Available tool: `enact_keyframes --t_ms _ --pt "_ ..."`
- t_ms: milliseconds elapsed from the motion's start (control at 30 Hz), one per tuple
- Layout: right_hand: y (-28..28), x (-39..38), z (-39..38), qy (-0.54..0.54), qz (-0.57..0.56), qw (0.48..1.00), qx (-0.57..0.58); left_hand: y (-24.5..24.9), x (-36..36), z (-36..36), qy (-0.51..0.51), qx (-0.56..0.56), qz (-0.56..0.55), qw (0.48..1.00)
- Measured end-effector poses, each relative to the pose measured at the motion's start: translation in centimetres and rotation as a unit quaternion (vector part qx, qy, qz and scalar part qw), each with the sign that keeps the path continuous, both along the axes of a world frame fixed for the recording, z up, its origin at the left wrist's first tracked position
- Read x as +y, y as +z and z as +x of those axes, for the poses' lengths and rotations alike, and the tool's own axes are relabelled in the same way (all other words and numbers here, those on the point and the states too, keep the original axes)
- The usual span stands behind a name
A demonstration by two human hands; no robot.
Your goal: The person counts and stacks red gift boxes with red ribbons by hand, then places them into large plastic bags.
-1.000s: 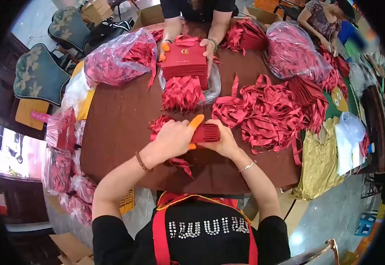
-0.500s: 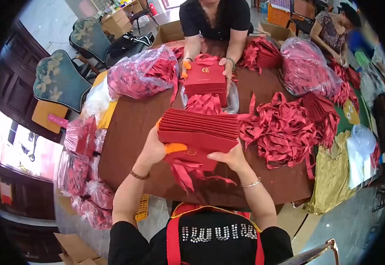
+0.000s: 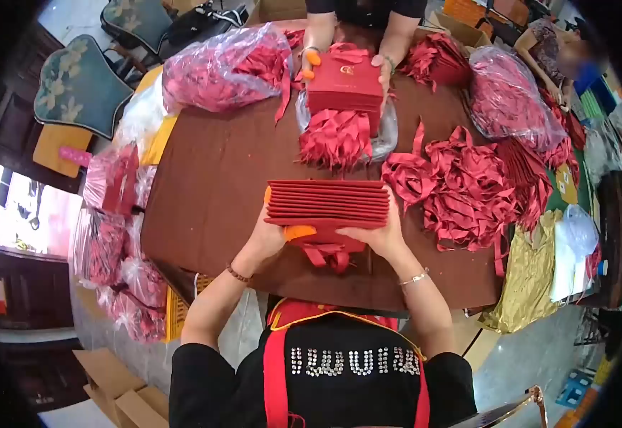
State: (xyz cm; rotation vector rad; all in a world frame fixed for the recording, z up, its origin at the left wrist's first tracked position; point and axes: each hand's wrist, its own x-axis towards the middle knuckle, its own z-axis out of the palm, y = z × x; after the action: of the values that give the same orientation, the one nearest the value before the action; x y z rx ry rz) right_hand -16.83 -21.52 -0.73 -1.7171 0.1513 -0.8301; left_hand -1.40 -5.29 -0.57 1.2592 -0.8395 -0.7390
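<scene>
Head view, and it's a full stack of red paper bags point(image 3: 327, 203) up over the brown-covered surface point(image 3: 218, 164), gathered and fairly even, edges lined up in neat layers! Ribbon handles point(image 3: 325, 255) dangle loose underneath, not tidied. Plenty lies ungathered too: a tangled ribbon heap point(image 3: 468, 192) sits to the right. Now the hold: left grip point(image 3: 269, 232), orange finger cover point(image 3: 299, 232) on the thumb, clamps one end; right grip point(image 3: 389, 232) clamps the other, thumb across the near face. Both are spread around the ends, fingers partly hidden. Across the way, a co-worker's hands point(image 3: 384, 68) hold another stack point(image 3: 344, 89).
</scene>
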Motion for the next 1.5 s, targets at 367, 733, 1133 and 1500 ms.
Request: enact_keyframes --t_ms 367,733,1133,1500 --pt "-4.7 1.0 1.6 0.013 -0.013 0.997 0.079 -6.9 1.5 0.0 0.002 0.054 0.036 0.998" --pt "-1.5 0.4 1.6 0.017 -0.148 0.988 0.038 -4.0 1.6 0.0 0.120 -0.227 0.016 0.966" --pt "1.7 1.4 4.5 0.048 0.366 0.927 0.062 2.5 -1.1 2.0 0.048 0.048 0.029 0.997" --pt "6.5 -1.8 7.3 0.030 0.269 0.960 0.076 6.6 -2.6 3.4 0.048 0.223 0.047 0.972"
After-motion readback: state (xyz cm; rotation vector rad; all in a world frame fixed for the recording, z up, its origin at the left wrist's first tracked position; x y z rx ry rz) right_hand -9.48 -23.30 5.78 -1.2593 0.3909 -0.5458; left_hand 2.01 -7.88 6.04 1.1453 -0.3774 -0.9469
